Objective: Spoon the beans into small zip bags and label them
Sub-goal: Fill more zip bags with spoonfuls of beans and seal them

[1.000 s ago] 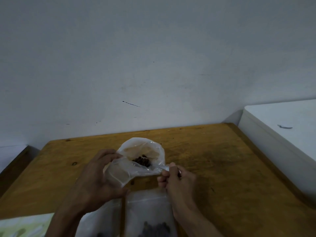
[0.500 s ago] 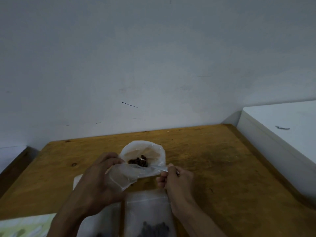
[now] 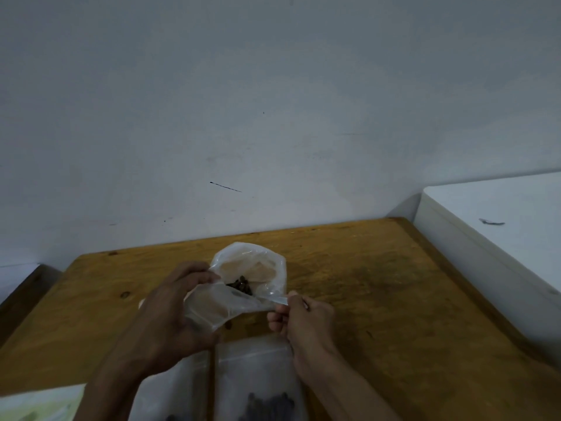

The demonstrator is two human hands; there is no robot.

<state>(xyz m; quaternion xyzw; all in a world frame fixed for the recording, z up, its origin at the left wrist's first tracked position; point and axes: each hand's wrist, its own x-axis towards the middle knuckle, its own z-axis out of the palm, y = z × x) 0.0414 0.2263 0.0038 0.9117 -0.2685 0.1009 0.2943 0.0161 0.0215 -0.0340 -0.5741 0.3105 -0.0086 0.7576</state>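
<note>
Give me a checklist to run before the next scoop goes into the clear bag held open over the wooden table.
1. Clear plastic bag gripped by left hand: ok.
2. Bag's rim pulled by right hand: ok.
3. Mouth wide open: ok.
4. Dark beans showing through the opening: ok.
5. Spoon in hand: cannot tell.
6. Filled zip bags clear of the held one, on the wooden table: ok.

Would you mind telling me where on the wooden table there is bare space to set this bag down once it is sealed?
The wooden table is bare right of the right hand, up to the white cabinet, and behind the open bag toward the wall. The left side beyond the left hand is also free. The near edge is crowded with filled zip bags.
</note>
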